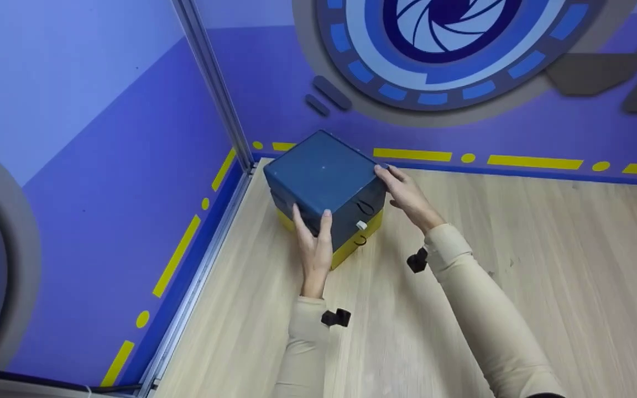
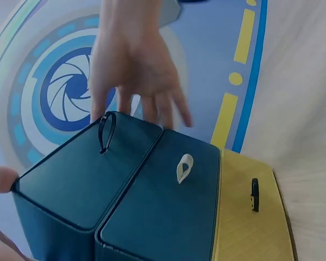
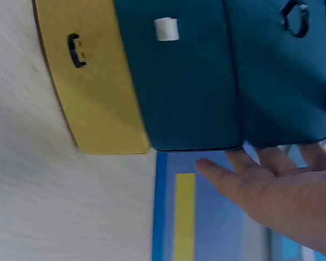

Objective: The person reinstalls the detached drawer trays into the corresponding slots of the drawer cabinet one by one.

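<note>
A stack of drawer-like boxes stands on the wooden surface: a dark teal box [image 1: 323, 168] with a black pull loop on top, a second dark teal box [image 2: 168, 201] with a white loop below it, and a yellow box [image 1: 356, 243] with a black pull at the bottom. My left hand [image 1: 316, 251] touches the near corner of the upper boxes, its thumb and a finger stretched apart. At the right corner, my right hand [image 1: 410, 196] rests along the side, with its extended fingers [image 3: 228, 179] against the teal boxes. Some fingertips are hidden behind the boxes.
A purple-blue wall [image 1: 274, 83] with printed shapes rises close behind the stack. Another patterned wall [image 1: 130, 138] stands to the left, joined at a metal corner post [image 1: 208, 61]. The wooden surface [image 1: 545, 249] extends right and toward me.
</note>
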The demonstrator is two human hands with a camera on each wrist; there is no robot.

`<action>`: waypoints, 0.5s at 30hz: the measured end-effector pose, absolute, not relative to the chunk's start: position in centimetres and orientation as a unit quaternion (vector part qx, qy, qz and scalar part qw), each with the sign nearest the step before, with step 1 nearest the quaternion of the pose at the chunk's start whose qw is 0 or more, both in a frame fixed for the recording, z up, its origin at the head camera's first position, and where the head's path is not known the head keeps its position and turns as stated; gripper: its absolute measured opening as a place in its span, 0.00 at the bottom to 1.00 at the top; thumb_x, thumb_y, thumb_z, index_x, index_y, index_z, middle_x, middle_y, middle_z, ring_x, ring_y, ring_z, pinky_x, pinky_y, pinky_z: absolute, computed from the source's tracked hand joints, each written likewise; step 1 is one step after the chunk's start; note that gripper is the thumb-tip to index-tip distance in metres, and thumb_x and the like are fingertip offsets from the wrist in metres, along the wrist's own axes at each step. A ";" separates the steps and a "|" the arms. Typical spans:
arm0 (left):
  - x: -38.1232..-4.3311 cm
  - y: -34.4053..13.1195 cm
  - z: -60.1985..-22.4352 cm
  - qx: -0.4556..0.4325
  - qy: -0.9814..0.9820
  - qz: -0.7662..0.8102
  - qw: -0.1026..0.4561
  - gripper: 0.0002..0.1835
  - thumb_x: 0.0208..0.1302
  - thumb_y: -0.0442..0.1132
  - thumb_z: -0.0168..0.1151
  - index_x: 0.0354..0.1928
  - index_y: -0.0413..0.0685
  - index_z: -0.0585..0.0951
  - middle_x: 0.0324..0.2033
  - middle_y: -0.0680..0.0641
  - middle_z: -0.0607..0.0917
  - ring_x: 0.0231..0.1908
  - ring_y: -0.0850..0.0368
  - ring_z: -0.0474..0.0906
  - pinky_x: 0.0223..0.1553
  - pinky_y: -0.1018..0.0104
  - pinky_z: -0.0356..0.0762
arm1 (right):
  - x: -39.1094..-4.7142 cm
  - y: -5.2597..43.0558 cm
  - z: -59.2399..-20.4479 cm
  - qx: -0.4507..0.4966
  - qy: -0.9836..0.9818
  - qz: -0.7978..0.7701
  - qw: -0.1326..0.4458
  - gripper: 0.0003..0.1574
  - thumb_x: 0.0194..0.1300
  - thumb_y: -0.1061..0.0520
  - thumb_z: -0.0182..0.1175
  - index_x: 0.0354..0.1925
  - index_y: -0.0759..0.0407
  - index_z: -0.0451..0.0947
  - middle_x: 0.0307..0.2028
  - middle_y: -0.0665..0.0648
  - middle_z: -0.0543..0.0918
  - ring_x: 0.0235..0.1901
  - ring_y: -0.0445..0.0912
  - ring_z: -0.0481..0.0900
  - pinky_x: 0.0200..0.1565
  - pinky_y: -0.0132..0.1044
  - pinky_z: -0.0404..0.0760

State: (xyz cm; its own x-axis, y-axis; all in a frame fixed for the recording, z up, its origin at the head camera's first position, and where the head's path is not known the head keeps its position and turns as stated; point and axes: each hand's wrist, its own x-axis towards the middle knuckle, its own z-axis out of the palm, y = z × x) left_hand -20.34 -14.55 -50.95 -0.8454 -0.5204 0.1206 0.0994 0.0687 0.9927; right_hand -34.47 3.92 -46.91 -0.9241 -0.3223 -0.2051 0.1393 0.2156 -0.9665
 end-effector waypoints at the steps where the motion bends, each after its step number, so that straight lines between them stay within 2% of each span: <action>1: -20.3 -14.5 -50.9 0.148 -0.692 -0.668 0.232 0.48 0.77 0.51 0.59 0.87 0.45 0.47 0.86 0.39 0.49 0.85 0.40 0.46 0.84 0.41 0.47 | -34.4 4.1 -47.1 -0.053 0.757 -0.624 0.186 0.57 0.76 0.27 0.54 0.87 0.51 0.47 0.85 0.61 0.54 0.83 0.59 0.57 0.79 0.62 0.61; 6: -20.6 -14.8 -50.9 0.119 -0.689 -0.682 0.214 0.46 0.76 0.51 0.58 0.86 0.45 0.50 0.86 0.39 0.51 0.85 0.40 0.46 0.83 0.40 0.49 | -33.5 5.5 -47.0 -0.047 0.770 -0.611 0.177 0.52 0.77 0.30 0.53 0.86 0.49 0.52 0.84 0.61 0.58 0.82 0.60 0.60 0.80 0.63 0.59; 15: -21.9 -15.0 -51.1 0.038 -0.695 -0.704 0.142 0.42 0.74 0.48 0.58 0.85 0.45 0.56 0.84 0.37 0.55 0.84 0.39 0.51 0.82 0.44 0.56 | -29.7 9.5 -47.8 -0.045 0.779 -0.608 0.145 0.51 0.80 0.33 0.44 0.87 0.52 0.44 0.85 0.62 0.52 0.85 0.56 0.51 0.83 0.56 0.54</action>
